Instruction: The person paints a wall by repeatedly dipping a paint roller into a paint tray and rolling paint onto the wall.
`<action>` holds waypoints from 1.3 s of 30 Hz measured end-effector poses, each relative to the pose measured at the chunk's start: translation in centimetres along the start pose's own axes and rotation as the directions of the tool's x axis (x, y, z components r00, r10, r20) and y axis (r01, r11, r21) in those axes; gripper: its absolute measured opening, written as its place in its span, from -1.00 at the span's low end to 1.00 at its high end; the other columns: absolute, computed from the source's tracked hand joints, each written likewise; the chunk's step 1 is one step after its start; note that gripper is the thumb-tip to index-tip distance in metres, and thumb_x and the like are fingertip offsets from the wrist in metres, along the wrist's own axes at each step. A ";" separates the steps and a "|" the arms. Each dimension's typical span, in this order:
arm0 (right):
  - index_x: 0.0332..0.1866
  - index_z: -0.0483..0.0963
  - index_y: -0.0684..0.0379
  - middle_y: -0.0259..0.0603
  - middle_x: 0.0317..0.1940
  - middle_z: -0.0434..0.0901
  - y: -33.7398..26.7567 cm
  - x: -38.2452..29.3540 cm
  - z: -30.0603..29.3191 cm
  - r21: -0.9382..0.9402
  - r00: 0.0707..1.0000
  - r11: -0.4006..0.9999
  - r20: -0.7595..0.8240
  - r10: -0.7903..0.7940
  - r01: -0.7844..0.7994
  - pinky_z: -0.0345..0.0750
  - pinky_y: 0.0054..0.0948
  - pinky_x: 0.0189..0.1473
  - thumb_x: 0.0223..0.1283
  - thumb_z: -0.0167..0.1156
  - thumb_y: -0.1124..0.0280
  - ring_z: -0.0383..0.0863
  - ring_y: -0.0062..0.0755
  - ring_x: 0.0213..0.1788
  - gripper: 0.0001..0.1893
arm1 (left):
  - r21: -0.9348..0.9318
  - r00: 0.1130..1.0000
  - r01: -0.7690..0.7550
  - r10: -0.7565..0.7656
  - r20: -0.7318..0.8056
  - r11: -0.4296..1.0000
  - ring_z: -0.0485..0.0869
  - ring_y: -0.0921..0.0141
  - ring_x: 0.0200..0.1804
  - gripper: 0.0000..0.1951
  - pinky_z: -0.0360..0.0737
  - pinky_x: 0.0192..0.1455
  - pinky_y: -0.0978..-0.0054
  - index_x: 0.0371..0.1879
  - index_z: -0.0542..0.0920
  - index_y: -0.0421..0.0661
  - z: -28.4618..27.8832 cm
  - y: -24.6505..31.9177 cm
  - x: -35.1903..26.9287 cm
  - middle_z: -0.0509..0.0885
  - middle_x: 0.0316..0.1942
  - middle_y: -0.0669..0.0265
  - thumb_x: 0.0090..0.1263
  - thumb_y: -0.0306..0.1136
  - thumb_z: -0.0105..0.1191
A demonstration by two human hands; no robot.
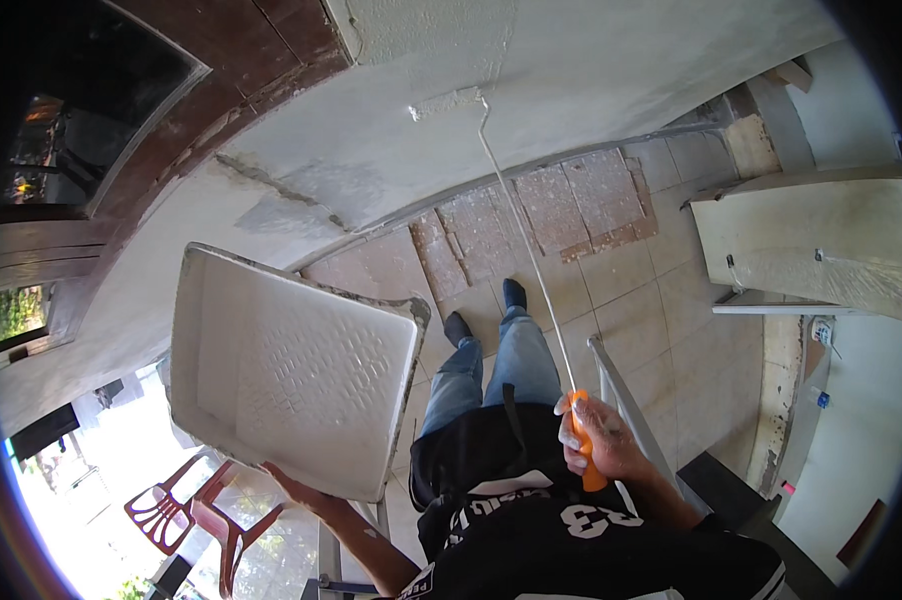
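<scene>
My right hand (599, 437), spotted with white paint, is closed around the orange handle of a long-framed paint roller (532, 247). The roller's white-coated cover (446, 103) lies against the grey-white wall (571, 82) near the top of the view. At the lower left, my left hand (295, 484) grips the near edge of a large white paint tray (218, 360); its fingers are mostly hidden beneath it. A thin white coat covers the tray's ribbed floor, and dried paint crusts its rim.
Metal ladder rails (631, 405) stand beside my body. Cardboard pieces (575, 199) lie on the tiled floor along the wall. A wood-framed window (233, 56) is at upper left, a red plastic chair (218, 514) at lower left, and a plastic-wrapped pale cabinet (803, 240) at right.
</scene>
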State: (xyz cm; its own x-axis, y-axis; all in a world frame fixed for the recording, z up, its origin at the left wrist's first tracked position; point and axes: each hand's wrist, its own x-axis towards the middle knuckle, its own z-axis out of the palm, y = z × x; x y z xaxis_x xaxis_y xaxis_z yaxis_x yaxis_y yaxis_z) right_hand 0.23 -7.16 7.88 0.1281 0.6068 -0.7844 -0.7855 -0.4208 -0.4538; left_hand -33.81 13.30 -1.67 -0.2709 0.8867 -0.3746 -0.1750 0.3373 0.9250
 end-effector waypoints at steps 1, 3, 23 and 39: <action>-0.12 0.29 0.15 -0.36 -0.62 0.29 -1.0 -0.4 0.6 -0.012 1.000 1.000 0.025 -0.003 0.004 0.35 -0.61 -0.67 0.40 -0.18 -0.06 0.29 -0.64 -0.74 -0.58 | 0.000 1.000 0.006 -0.006 0.002 1.000 0.48 0.18 0.12 -0.39 0.53 0.12 0.24 0.39 0.12 -0.06 0.6 0.3 -0.2 0.36 0.20 0.10 0.49 0.08 -0.33; -0.15 0.29 0.11 -0.39 -0.62 0.28 -1.6 -0.4 0.9 0.007 0.999 1.000 0.038 0.011 -0.012 0.34 -0.62 -0.67 0.41 -0.19 -0.04 0.27 -0.66 -0.74 -0.61 | -0.074 0.997 -0.067 0.070 0.038 0.995 0.44 0.13 0.15 -0.38 0.50 0.15 0.16 0.39 0.10 -0.04 1.5 0.6 -0.6 0.32 0.23 0.08 0.48 0.11 -0.33; -0.26 0.33 0.08 -0.46 -0.66 0.29 -8.0 1.9 2.3 -0.076 0.993 0.997 -0.119 -0.003 -0.006 0.30 -0.63 -0.69 0.37 -0.07 -0.01 0.26 -0.69 -0.77 -0.66 | -0.131 0.999 -0.002 0.008 0.045 0.991 0.37 0.11 0.21 -0.36 0.41 0.21 0.12 0.40 0.08 -0.05 0.7 1.3 -0.7 0.23 0.30 0.07 0.48 0.13 -0.36; -0.31 0.36 0.09 -0.49 -0.67 0.27 -8.8 5.9 1.2 -0.105 0.985 0.994 -0.173 0.000 -0.018 0.19 -0.66 -0.77 0.37 -0.04 0.06 0.20 -0.76 -0.80 -0.70 | -0.062 0.998 -0.044 0.041 -0.044 0.997 0.34 0.12 0.25 -0.36 0.45 0.19 0.13 0.41 0.02 -0.02 2.1 2.1 -2.2 0.19 0.33 0.08 0.48 0.10 -0.32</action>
State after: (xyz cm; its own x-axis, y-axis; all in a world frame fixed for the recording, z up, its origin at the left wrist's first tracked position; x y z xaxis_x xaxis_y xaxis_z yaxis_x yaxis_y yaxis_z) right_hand 7.19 0.91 7.74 0.2311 0.4814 -0.8455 -0.7196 -0.5003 -0.4815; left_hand -31.59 12.75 1.17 -0.3189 0.8853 -0.3385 -0.2209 0.2779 0.9349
